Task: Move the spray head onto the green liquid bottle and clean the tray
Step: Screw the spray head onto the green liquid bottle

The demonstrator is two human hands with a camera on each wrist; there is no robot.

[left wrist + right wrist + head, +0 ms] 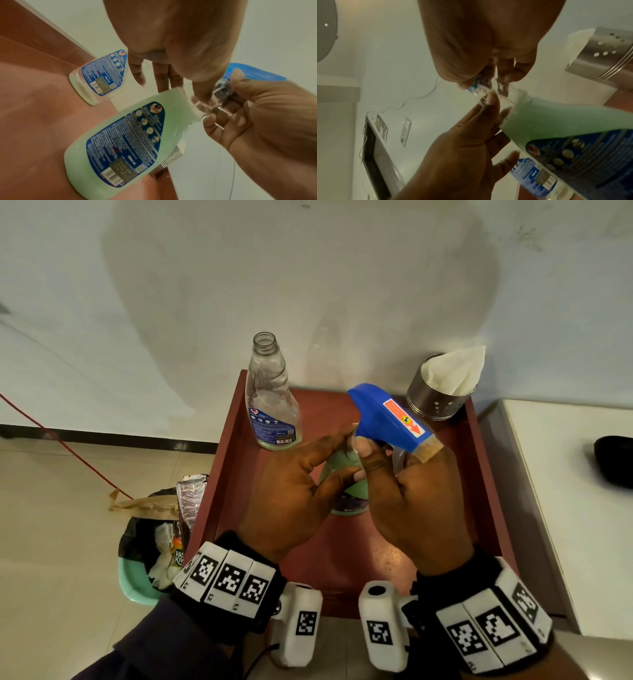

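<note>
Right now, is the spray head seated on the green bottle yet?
Not seated. The spray head sits above the green bottle, its tube entering the neck.

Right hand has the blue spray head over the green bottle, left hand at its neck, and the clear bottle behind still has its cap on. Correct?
Not quite: the clear bottle has no cap; the head view shows its mouth open. The rest holds: the right hand holds the blue spray head over the green bottle, and the left hand is at its neck.
</note>
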